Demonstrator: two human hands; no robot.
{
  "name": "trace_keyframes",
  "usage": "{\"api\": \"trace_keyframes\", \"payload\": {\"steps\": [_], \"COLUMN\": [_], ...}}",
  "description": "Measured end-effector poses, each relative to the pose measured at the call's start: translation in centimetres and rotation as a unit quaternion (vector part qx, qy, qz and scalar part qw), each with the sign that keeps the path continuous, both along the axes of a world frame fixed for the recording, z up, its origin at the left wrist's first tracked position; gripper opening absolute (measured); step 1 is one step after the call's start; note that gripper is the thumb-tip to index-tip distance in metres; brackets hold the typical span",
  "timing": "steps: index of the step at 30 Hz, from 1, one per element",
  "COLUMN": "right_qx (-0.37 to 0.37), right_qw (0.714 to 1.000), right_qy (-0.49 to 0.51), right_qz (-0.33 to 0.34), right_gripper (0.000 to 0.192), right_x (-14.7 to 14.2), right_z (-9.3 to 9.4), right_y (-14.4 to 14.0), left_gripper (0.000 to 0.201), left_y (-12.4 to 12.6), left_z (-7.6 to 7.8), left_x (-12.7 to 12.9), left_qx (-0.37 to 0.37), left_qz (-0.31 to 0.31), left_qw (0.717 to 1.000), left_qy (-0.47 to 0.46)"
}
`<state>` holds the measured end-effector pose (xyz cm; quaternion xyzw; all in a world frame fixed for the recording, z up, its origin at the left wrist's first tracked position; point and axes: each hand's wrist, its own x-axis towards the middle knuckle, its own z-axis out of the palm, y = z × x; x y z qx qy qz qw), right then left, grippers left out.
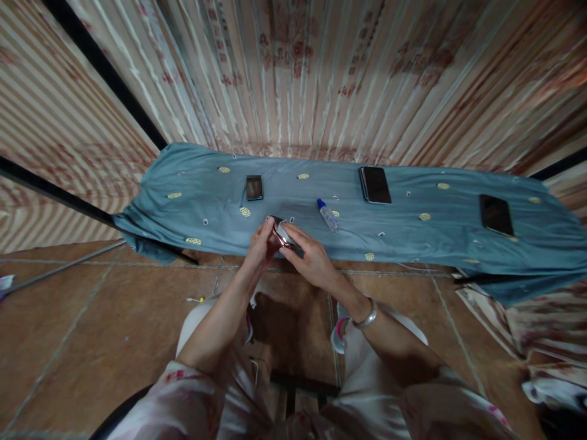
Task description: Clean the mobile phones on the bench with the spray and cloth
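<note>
Both hands, the left hand (262, 243) and the right hand (308, 260), are close together and grip one small dark shiny phone (283, 234) over the near edge of the blue-grey cloth (192, 183), while three other dark phones lie untouched.

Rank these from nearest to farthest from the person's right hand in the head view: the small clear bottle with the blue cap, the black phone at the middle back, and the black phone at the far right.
1. Small clear bottle with the blue cap, just right of the right hand.
2. Black phone at the middle back, near the cloth's far edge.
3. Black phone at the far right.
</note>
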<state>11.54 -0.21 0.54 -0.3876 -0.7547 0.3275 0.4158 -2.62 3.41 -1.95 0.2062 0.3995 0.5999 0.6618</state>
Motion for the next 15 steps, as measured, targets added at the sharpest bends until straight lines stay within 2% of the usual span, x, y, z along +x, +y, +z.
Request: {"api": "trace_keyframes", "payload": {"steps": [4, 9, 15], "right_qx": [-0.027, -0.038, -0.052], "right_qw": [0.999, 0.999, 0.997], "right_qy": [0.024, 0.023, 0.048], "right_qz": [-0.033, -0.022, -0.028], "right_gripper": [0.046, 0.032, 0.037], "right_x": [0.27, 0.68, 0.63], "right_z": [0.23, 0.54, 0.24], "right_y": [0.05, 0.13, 0.54], "left_gripper": [0.043, 0.044, 0.046], "left_y": [0.23, 0.28, 0.00], "left_z": [-0.20, -0.05, 0.42], "left_x": [-0.30, -0.45, -0.24], "left_qx": [0.004, -0.002, -0.008], "left_qz": [-0.005, -0.005, -0.003], "left_qw": [1.000, 1.000, 1.000], "left_qy": [-0.001, -0.004, 0.011]}}
